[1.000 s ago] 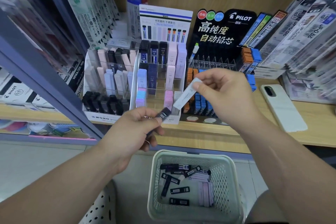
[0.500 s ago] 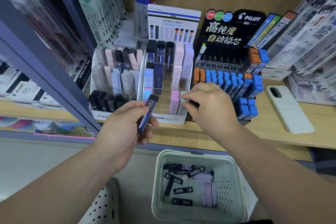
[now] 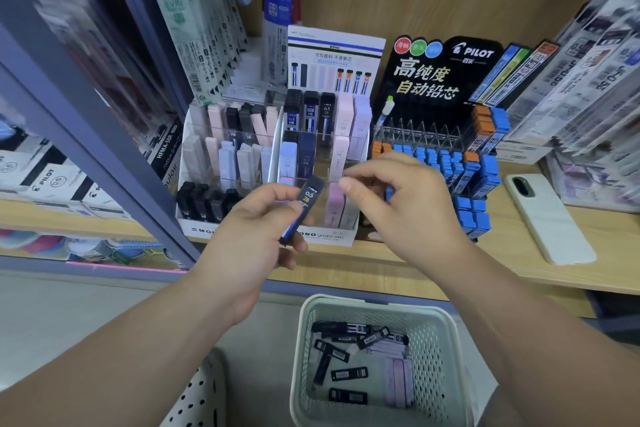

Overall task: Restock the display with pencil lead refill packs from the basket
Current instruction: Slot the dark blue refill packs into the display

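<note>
**Dark 0.5 2B pack [image 3: 306, 204] up next — pale one shelved**

The pale pack my right hand [image 3: 408, 208] carried a second ago is gone from it. I judge it went into the front row of the display [image 3: 322, 236], just beyond my fingertips. Right fingers are loosely curled and hold nothing, thumb tip just beside the dark pack. Left hand [image 3: 256, 236] pinches that pack, tilted, between thumb and fingers. Basket [image 3: 363, 303] sits below both wrists with more packs inside — restock not nearly done, I judge.
</note>
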Demonstrator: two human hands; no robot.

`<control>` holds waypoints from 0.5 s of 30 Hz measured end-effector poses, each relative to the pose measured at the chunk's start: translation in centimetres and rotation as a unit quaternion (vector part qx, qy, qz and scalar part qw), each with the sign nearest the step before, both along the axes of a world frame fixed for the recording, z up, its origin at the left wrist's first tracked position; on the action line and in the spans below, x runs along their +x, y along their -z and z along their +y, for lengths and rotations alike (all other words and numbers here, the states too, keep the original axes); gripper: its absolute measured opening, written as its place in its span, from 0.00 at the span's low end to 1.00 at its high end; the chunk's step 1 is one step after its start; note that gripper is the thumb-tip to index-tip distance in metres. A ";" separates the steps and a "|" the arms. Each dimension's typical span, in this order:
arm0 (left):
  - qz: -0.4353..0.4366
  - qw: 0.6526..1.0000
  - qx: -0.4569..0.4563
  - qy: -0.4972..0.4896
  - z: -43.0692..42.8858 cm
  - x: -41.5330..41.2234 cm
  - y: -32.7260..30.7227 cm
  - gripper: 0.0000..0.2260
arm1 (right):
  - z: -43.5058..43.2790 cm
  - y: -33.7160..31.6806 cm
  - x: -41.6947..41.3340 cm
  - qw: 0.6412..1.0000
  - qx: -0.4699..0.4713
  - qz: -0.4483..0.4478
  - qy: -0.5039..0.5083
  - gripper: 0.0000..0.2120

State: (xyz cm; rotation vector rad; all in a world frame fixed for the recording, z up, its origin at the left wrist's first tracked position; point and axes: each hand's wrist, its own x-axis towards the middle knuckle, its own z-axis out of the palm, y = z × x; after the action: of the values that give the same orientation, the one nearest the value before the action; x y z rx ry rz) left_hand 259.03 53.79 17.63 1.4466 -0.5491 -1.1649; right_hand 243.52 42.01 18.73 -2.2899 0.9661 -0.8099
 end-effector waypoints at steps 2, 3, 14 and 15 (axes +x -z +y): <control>-0.007 0.999 -0.020 0.029 -0.5 -0.6 -0.7 0.14 | 0.5 -1.7 0.4 0.988 0.132 -0.080 -0.008 0.05; -0.015 0.999 -0.029 0.044 -0.8 -0.9 -0.9 0.13 | 0.6 -2.1 0.5 0.980 0.169 -0.104 -0.007 0.05; -0.080 0.992 -0.096 0.025 -3.2 -1.0 -3.5 0.08 | 0.7 -3.2 1.8 0.953 0.215 -0.205 0.053 0.07; -0.106 0.990 -0.096 0.016 -3.2 -0.6 -3.6 0.09 | 0.4 -3.4 2.3 0.953 0.214 -0.207 0.051 0.07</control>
State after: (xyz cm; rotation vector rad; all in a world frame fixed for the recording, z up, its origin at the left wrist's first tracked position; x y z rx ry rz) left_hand 258.45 50.55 21.25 1.4066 -0.8118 -0.9593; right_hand 245.78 42.37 22.12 -1.6292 0.9556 -0.9666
